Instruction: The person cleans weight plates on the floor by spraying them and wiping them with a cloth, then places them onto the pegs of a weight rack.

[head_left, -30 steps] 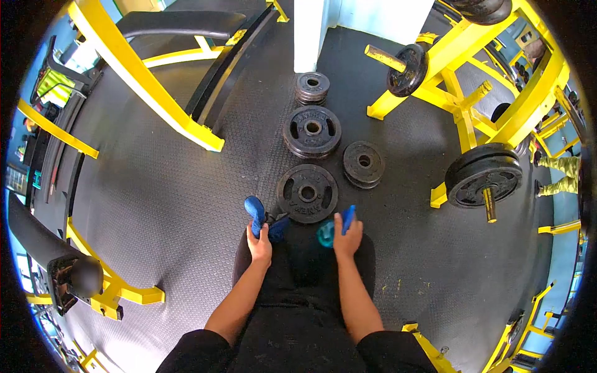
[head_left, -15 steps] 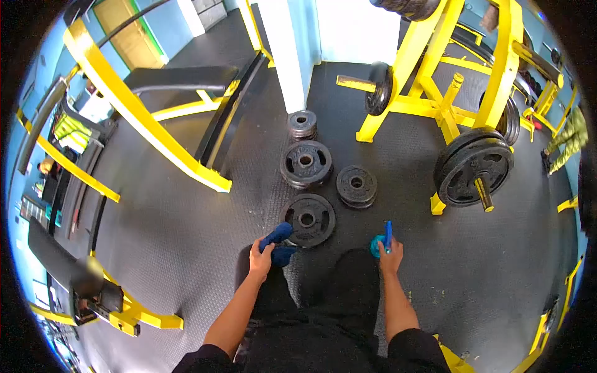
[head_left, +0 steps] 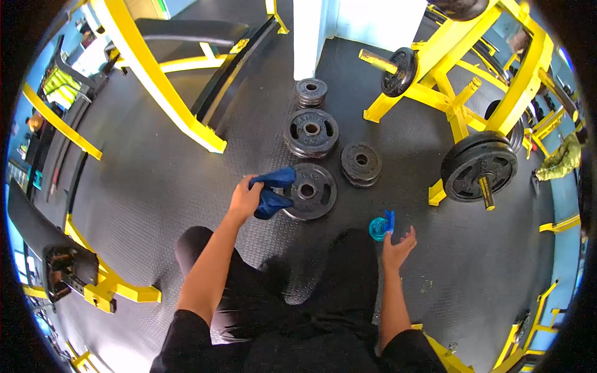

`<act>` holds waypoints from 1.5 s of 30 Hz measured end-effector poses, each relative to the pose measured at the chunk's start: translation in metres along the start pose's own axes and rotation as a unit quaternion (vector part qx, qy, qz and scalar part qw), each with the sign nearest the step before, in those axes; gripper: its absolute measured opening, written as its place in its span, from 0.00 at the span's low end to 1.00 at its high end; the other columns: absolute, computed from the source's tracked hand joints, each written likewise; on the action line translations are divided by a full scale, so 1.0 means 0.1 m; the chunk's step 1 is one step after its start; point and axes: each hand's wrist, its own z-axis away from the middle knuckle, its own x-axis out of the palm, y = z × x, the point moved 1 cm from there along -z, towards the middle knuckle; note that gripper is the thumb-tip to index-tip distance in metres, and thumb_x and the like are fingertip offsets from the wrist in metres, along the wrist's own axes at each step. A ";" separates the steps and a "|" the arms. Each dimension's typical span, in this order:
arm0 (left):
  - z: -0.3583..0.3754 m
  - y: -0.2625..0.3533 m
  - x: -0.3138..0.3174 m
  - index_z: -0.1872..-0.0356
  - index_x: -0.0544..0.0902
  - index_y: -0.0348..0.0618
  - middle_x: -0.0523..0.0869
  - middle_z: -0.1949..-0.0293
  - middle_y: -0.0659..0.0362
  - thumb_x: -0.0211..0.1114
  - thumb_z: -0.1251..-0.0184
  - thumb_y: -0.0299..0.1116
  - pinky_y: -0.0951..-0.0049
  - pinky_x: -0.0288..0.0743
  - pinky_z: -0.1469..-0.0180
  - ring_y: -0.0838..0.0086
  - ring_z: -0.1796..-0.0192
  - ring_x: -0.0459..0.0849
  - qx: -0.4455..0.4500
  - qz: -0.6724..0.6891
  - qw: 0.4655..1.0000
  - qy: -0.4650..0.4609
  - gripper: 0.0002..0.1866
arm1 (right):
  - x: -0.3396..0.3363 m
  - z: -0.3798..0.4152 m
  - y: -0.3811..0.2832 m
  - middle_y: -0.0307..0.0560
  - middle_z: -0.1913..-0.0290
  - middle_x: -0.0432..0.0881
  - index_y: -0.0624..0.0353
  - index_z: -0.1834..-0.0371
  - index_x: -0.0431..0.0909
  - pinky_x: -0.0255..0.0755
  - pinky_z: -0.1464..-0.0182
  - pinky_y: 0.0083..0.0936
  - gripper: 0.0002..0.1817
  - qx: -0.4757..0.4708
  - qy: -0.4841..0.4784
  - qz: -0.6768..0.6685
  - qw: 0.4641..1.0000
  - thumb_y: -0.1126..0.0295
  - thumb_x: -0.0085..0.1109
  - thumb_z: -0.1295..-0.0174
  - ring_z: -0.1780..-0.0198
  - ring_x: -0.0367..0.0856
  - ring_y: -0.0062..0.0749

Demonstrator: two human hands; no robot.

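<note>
In the head view my left hand (head_left: 246,200) is closed on a dark blue cloth (head_left: 271,194), which hangs in folds over the left edge of a black weight plate (head_left: 316,198) lying flat on the floor. To the right stands a teal spray bottle (head_left: 377,230) with a blue trigger head, seen from above. My right hand (head_left: 398,248) is just beside it, fingers spread and thumb close to the trigger head, holding nothing.
Beyond the flat plate are a stack of large plates (head_left: 311,132), a smaller stack (head_left: 311,92) and another stack (head_left: 360,163). A yellow rack (head_left: 448,99) with a loaded plate (head_left: 480,166) stands right. Yellow-framed benches (head_left: 149,81) are at left; a person's camouflage trousers (head_left: 559,160) show far right.
My right hand has let go of the spray bottle and opened its fingers. My left hand has moved the cloth up and slightly left, and the view has tipped lower as my knees bend.
</note>
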 end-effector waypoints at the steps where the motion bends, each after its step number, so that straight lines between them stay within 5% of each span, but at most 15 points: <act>1: 0.08 0.11 0.01 0.51 0.82 0.37 0.87 0.65 0.50 0.61 0.33 0.40 0.65 0.76 0.53 0.63 0.60 0.86 -0.009 0.010 1.000 0.000 0.18 | -0.04 0.01 -0.10 0.60 0.45 0.72 0.63 0.37 0.70 0.70 0.43 0.42 0.34 -0.009 -0.006 0.009 1.000 0.63 0.72 0.46 0.44 0.73 0.52; 7: -0.03 0.22 0.19 0.54 0.84 0.38 0.87 0.63 0.46 0.57 0.33 0.42 0.63 0.77 0.51 0.58 0.59 0.87 -0.026 0.024 0.991 -0.127 0.18 | 0.36 0.17 -1.11 0.50 0.56 0.79 0.60 0.40 0.73 0.74 0.55 0.31 0.28 -0.140 -0.295 -0.102 0.940 0.66 0.72 0.44 0.60 0.79 0.38; 12: -0.26 0.16 0.45 0.56 0.85 0.39 0.84 0.56 0.42 0.56 0.34 0.40 0.58 0.73 0.44 0.51 0.51 0.82 0.127 -0.071 0.972 -0.184 0.17 | 0.96 0.18 -1.63 0.50 0.59 0.82 0.58 0.36 0.72 0.73 0.61 0.28 0.30 -0.034 -0.412 -0.190 0.891 0.68 0.71 0.42 0.63 0.80 0.29; 15: -0.42 0.23 0.56 0.54 0.85 0.38 0.84 0.53 0.46 0.56 0.35 0.35 0.63 0.74 0.43 0.55 0.49 0.82 0.186 -0.068 0.939 -0.283 0.15 | 1.13 -0.09 -1.92 0.52 0.68 0.83 0.57 0.43 0.78 0.75 0.61 0.36 0.21 0.010 -0.536 -0.059 0.842 0.64 0.67 0.39 0.65 0.83 0.43; 18: -0.72 0.16 0.75 0.51 0.84 0.38 0.85 0.51 0.45 0.55 0.38 0.30 0.61 0.74 0.44 0.57 0.49 0.83 0.113 0.008 0.918 -0.380 0.16 | 1.54 -0.24 -1.64 0.53 0.72 0.83 0.58 0.52 0.82 0.74 0.60 0.38 0.15 -0.120 -0.538 0.014 0.834 0.61 0.64 0.38 0.65 0.84 0.48; 23: -1.04 -0.17 1.15 0.45 0.81 0.38 0.85 0.49 0.45 0.57 0.42 0.28 0.60 0.74 0.42 0.57 0.46 0.83 0.093 -0.022 0.876 -0.472 0.22 | 1.61 -0.64 -1.66 0.59 0.63 0.84 0.62 0.61 0.82 0.74 0.58 0.42 0.14 -0.008 -0.559 0.124 0.820 0.60 0.63 0.38 0.61 0.84 0.54; 26: -1.02 -0.18 1.31 0.40 0.77 0.39 0.84 0.46 0.46 0.59 0.43 0.30 0.61 0.74 0.41 0.57 0.43 0.82 0.067 -0.075 0.823 -0.559 0.26 | 1.75 -0.71 -1.32 0.55 0.64 0.84 0.62 0.58 0.81 0.74 0.58 0.37 0.14 -0.008 -0.543 0.154 0.826 0.62 0.63 0.37 0.62 0.84 0.46; 28: -1.02 -0.27 1.48 0.38 0.77 0.39 0.84 0.45 0.46 0.59 0.43 0.30 0.61 0.73 0.40 0.57 0.42 0.82 0.073 -0.098 0.794 -0.596 0.27 | 1.85 -0.59 -1.19 0.46 0.65 0.83 0.63 0.53 0.80 0.73 0.60 0.31 0.13 0.276 -0.428 -0.039 0.860 0.68 0.62 0.37 0.64 0.80 0.33; 31: -0.95 -0.30 1.54 0.33 0.72 0.38 0.80 0.40 0.46 0.61 0.37 0.35 0.60 0.71 0.37 0.57 0.38 0.79 0.015 -0.063 0.767 -0.638 0.29 | 1.87 -0.43 -1.02 0.40 0.65 0.80 0.62 0.49 0.79 0.70 0.64 0.26 0.14 0.273 -0.371 -0.040 0.887 0.73 0.62 0.38 0.66 0.75 0.23; 36: -0.73 -0.28 1.61 0.30 0.68 0.42 0.76 0.35 0.48 0.59 0.32 0.42 0.62 0.69 0.34 0.61 0.33 0.74 -0.051 0.054 0.699 -0.711 0.31 | 1.45 -0.48 -1.34 0.42 0.64 0.79 0.64 0.40 0.74 0.73 0.62 0.23 0.22 0.366 -0.346 -0.106 0.858 0.76 0.62 0.38 0.64 0.78 0.25; 37: -0.66 -0.36 1.65 0.30 0.70 0.43 0.77 0.36 0.46 0.57 0.32 0.42 0.61 0.68 0.33 0.58 0.34 0.76 -0.027 0.018 0.745 -0.666 0.30 | 1.44 -0.51 -1.38 0.44 0.61 0.80 0.64 0.39 0.73 0.74 0.61 0.25 0.22 0.374 -0.362 -0.120 0.845 0.76 0.62 0.38 0.61 0.78 0.26; 40: -0.99 -0.43 1.59 0.35 0.75 0.39 0.79 0.38 0.43 0.58 0.33 0.41 0.58 0.70 0.34 0.52 0.37 0.79 0.078 -0.118 0.734 -0.665 0.27 | 1.66 -0.38 -1.35 0.50 0.53 0.80 0.62 0.36 0.70 0.75 0.57 0.27 0.24 0.337 -0.417 -0.137 0.833 0.76 0.61 0.37 0.54 0.78 0.28; 42: -1.25 -0.47 1.33 0.41 0.80 0.35 0.80 0.41 0.39 0.58 0.34 0.37 0.58 0.74 0.37 0.49 0.39 0.80 0.048 -0.257 0.844 -0.468 0.23 | 1.86 -0.17 -1.63 0.55 0.34 0.73 0.57 0.30 0.64 0.72 0.42 0.30 0.27 0.362 -0.483 -0.118 0.789 0.71 0.58 0.32 0.38 0.73 0.33; 44: -1.55 -0.93 1.31 0.48 0.83 0.33 0.82 0.44 0.36 0.58 0.37 0.34 0.56 0.77 0.41 0.49 0.41 0.82 0.066 -0.301 0.914 -0.263 0.20 | 2.18 0.29 -1.19 0.53 0.29 0.69 0.56 0.28 0.62 0.65 0.32 0.35 0.29 0.245 -0.522 -0.213 0.789 0.72 0.57 0.32 0.31 0.70 0.36; 45: -1.65 -0.95 1.27 0.48 0.83 0.33 0.82 0.44 0.36 0.58 0.37 0.34 0.56 0.77 0.41 0.49 0.41 0.82 0.060 -0.307 0.913 -0.262 0.20 | 2.20 0.36 -1.16 0.53 0.29 0.69 0.56 0.28 0.62 0.65 0.32 0.35 0.29 0.248 -0.527 -0.218 0.784 0.72 0.57 0.32 0.31 0.70 0.36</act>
